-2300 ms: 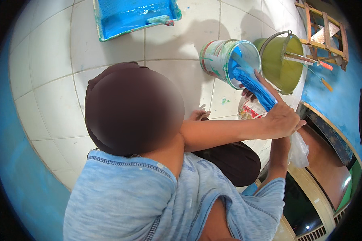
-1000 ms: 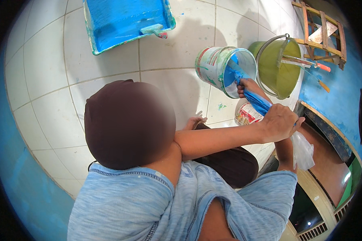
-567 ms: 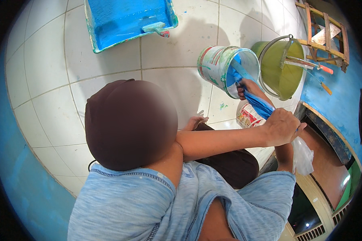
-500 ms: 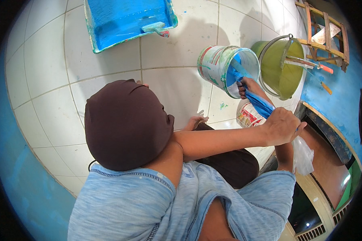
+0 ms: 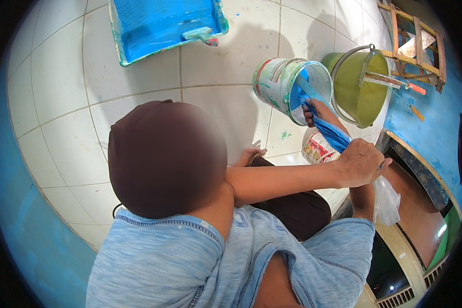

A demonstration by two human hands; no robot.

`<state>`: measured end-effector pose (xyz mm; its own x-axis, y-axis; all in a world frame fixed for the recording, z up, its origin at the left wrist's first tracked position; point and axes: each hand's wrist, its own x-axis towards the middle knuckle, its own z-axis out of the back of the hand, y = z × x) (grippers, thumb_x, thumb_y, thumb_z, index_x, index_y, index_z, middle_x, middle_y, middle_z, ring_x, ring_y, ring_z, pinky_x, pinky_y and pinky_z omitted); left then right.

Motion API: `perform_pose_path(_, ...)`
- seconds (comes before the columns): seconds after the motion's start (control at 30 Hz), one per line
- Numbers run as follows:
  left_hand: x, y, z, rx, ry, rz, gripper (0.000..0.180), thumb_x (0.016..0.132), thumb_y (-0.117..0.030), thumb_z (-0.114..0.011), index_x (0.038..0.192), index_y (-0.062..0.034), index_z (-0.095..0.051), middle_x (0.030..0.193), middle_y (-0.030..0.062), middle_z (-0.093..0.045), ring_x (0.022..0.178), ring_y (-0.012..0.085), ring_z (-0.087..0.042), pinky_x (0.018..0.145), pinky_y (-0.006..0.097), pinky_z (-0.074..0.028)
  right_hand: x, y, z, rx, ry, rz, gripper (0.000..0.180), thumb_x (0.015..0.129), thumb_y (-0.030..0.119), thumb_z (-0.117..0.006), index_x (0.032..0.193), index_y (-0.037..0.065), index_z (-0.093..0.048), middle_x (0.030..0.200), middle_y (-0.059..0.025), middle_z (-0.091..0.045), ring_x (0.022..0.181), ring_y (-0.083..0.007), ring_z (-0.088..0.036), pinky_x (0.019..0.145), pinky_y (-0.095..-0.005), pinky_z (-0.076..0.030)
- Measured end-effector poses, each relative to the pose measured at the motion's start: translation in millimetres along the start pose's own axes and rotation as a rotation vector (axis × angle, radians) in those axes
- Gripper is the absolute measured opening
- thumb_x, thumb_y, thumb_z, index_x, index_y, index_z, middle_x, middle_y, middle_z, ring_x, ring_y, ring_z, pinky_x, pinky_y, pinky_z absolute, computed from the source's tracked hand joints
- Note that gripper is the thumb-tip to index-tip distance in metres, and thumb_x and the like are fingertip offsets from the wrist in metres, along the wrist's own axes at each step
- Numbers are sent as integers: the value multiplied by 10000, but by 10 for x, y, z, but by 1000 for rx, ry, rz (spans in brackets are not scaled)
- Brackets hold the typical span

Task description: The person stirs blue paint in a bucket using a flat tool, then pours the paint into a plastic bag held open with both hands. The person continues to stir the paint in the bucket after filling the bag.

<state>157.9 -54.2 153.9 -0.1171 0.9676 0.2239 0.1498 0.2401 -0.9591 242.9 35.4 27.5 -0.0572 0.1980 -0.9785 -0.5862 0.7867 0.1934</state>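
Observation:
My left hand (image 5: 359, 163) reaches across my body and is shut on the upper part of a twisted plastic bag (image 5: 329, 131) coated in blue paint. The bag's clear end (image 5: 386, 201) hangs below that hand. My right hand (image 5: 315, 110) grips the bag's lower end right at the mouth of a tilted white paint tin (image 5: 274, 82) that has blue paint inside. The bag is stretched between both hands. A small printed can (image 5: 317, 149) stands on the floor just beneath it.
A green bucket (image 5: 357, 90) with a stick across it stands right of the tin. A blue paint tray (image 5: 159, 23) with a roller lies at the top. A wooden frame (image 5: 416, 46) leans by the blue wall (image 5: 436, 128). White floor tiles (image 5: 72, 102) spread left.
My right hand has slid along the blue bag up to the tin's mouth. My left hand keeps its grip in about the same place. The view has shifted slightly.

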Motion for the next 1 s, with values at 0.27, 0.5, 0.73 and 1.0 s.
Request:
perform_pose_path(0.27, -1, -7, 0, 18, -10, -12, 508, 930, -345, -520, 593, 10, -655, 602, 232, -618, 582, 377, -630, 616, 456, -499, -115, 3, -64, -215, -69, 211, 241, 953, 267, -457, 805, 82, -501, 652, 12, -449, 540, -110, -450, 493, -252, -377)
perform_pose_path(0.5, 3, 24, -6, 24, 20, 15, 516, 934, -345, -506, 592, 12, -654, 599, 233, -616, 588, 376, -634, 618, 455, -504, -84, -11, -104, -253, -159, 209, 233, 924, 263, -447, 816, 67, -513, 628, 9, -438, 527, -114, -419, 487, -263, -349)
perform_pose_path(0.73, 20, -26, 23, 17, 23, 1, 511, 933, -345, -508, 591, 5, -655, 586, 225, -612, 573, 378, -628, 608, 461, -500, -142, 26, -69, 60, -117, 108, 297, 906, 309, -415, 874, 53, -562, 614, 17, -408, 529, -127, -395, 512, -267, -340)
perform_pose_path(1.0, -1, 59, -45, 34, -27, -4, 507, 926, -354, -521, 584, -2, -649, 578, 219, -607, 561, 377, -623, 596, 457, -491, 50, -125, 90, 207, 95, 126, 294, 982, 290, -425, 934, 30, -555, 646, 20, -426, 567, -119, -425, 530, -261, -361)
